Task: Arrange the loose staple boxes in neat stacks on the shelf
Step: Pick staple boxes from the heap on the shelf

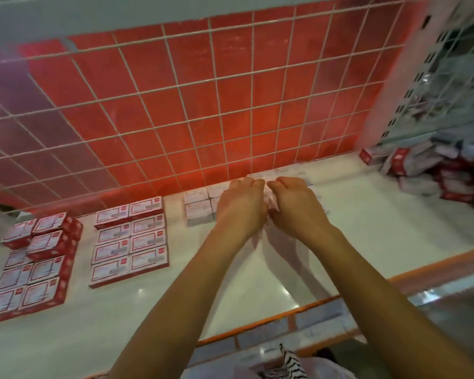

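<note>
- Boxes (148, 243) of staples sit on the white shelf (367, 228) in four groups, each set apart from the next.
- Left block (33, 266): red-and-white boxes in two columns, near the shelf's left end. The heights are uneven, with the rear boxes standing higher than the front ones, and one rear box is turned slightly out of line.
- Middle block (130, 242): red-and-white boxes in two columns of four, lying flat with sides touching and forming a low, even layer.
- Pale boxes (199, 203): a stacked set at the back of the shelf, close to the foot of the back panel (230, 64). Both hands cover its right part.
- Pile (443, 176): loose boxes heaped at all angles at the shelf's right end, well apart from the pale boxes and blurred.
- Left hand (241, 206): knuckles up over the pale boxes, with the fingers bent down out of sight. Whether it grips a box cannot be told.
- Right hand (296, 206): just beside the left hand, in the same pose over the same set. Its grip likewise cannot be told.
- Grid (203, 105): white wire squares standing in front of the red back panel.
- Lip (435, 258): the orange front edge of the shelf, carrying label strips lower down.
- Cloth (290, 362): black-and-white striped fabric at the bottom edge of the view.
</note>
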`<action>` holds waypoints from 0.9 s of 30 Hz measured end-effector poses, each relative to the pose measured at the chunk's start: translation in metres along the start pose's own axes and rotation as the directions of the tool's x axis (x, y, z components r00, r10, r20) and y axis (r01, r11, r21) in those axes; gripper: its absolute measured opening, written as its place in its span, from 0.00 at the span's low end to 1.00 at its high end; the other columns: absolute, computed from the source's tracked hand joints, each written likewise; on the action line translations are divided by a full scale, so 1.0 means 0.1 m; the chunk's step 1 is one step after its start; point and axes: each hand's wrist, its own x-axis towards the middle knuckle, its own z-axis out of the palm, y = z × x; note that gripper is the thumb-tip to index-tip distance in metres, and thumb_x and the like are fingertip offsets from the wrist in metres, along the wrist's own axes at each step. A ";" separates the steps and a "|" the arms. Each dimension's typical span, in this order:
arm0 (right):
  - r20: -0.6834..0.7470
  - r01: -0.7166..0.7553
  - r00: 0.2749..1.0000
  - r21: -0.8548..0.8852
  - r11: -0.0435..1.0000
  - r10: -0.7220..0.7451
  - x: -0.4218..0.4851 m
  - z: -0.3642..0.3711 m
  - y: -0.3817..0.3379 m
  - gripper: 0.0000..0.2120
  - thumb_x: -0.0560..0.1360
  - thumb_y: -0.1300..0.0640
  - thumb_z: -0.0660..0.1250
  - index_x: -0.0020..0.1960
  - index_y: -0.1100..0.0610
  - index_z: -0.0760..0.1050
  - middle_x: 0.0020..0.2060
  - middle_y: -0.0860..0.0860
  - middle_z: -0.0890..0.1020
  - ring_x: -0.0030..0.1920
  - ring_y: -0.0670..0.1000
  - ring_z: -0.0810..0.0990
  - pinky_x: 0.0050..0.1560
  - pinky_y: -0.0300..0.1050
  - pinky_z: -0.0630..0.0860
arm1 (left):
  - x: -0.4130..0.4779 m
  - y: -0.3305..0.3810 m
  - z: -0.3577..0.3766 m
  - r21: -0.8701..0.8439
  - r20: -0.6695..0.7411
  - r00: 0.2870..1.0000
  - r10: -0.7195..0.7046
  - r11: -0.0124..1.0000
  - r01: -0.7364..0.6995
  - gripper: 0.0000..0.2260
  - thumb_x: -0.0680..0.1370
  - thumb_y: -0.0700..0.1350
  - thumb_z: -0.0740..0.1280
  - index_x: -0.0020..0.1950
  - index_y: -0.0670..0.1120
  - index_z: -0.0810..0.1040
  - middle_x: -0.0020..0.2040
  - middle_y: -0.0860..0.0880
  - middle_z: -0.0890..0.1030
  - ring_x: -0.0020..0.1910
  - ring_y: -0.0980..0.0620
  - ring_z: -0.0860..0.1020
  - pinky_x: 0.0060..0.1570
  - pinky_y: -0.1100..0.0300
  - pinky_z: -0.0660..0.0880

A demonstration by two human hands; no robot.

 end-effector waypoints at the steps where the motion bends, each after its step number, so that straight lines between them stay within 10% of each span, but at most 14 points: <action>1: 0.001 -0.021 1.000 -0.001 1.000 0.021 -0.03 -0.03 0.15 0.23 0.75 0.54 0.66 0.69 0.56 0.68 0.65 0.53 0.74 0.64 0.55 0.69 0.64 0.47 0.66 | 0.04 0.15 0.03 0.011 0.010 1.000 0.007 1.000 -0.007 0.21 0.79 0.47 0.62 0.71 0.48 0.67 0.69 0.46 0.72 0.65 0.44 0.69 0.62 0.50 0.69; 27: -0.057 -0.313 0.947 0.044 0.949 0.316 -0.52 -0.40 3.01 0.17 0.72 0.66 0.64 0.61 0.61 0.72 0.58 0.58 0.76 0.58 0.58 0.72 0.58 0.48 0.67 | 1.04 2.70 1.09 -0.112 -0.102 0.910 0.402 0.904 -0.412 0.15 0.75 0.40 0.67 0.62 0.48 0.76 0.63 0.49 0.77 0.52 0.43 0.73 0.47 0.52 0.74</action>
